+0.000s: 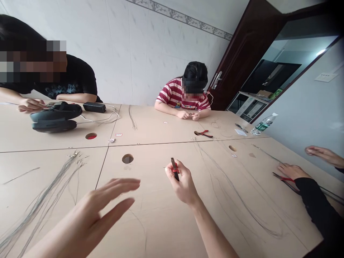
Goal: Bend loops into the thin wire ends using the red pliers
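My right hand (184, 182) is closed around a pair of pliers (174, 169) with red-and-black handles; the dark metal tip points up and away from me, and part of the tool is hidden by the fingers. To its left, my left hand (107, 202) hovers over the table with fingers stretched out and thumb apart, holding nothing. A bundle of thin grey wires (57, 182) with small metal ends lies left of my left hand. Right of my right hand, more long thin wires (228, 175) curve across the tabletop.
Red-handled pliers (204, 134) lie farther back on the table (156, 229). Dark headset gear (55, 120) and a black box (94, 107) sit at left. A water bottle (263, 124) stands at right. Two people sit opposite; a co-worker's hands (294, 171) rest near other pliers (286, 181).
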`<state>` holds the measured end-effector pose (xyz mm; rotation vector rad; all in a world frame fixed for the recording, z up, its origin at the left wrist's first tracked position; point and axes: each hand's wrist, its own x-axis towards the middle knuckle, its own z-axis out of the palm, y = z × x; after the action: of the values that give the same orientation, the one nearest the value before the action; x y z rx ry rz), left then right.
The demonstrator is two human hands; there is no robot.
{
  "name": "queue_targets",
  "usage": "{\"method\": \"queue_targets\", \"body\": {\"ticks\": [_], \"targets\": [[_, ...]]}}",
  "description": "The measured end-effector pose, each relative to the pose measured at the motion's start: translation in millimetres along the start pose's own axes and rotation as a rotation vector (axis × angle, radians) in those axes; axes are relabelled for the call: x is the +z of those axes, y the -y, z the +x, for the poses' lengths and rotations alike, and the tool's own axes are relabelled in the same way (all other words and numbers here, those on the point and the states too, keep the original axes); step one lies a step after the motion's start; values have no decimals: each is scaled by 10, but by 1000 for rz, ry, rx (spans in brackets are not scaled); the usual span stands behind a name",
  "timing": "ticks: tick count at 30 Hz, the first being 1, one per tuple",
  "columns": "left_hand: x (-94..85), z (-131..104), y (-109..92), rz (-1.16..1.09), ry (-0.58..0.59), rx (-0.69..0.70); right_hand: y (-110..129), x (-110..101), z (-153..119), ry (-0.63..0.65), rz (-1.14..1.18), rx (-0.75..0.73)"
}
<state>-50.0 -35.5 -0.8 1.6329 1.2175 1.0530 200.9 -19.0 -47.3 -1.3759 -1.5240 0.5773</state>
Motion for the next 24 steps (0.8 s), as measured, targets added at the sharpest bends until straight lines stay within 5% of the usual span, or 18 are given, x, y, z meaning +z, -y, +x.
{"method": "queue_targets", "body": {"ticks": [2,10,16,24], "targets": [[129,228,-96,82,137,-53,29,9,-3,28,1,-2],[603,575,151,-176,257,-78,84,21,0,77,15,-61],[670,587,125,-351,406,-113,96,58,13,79,15,-78],[693,545,155,-280,528,-204,148,50,19,93,-1,-55]]}}
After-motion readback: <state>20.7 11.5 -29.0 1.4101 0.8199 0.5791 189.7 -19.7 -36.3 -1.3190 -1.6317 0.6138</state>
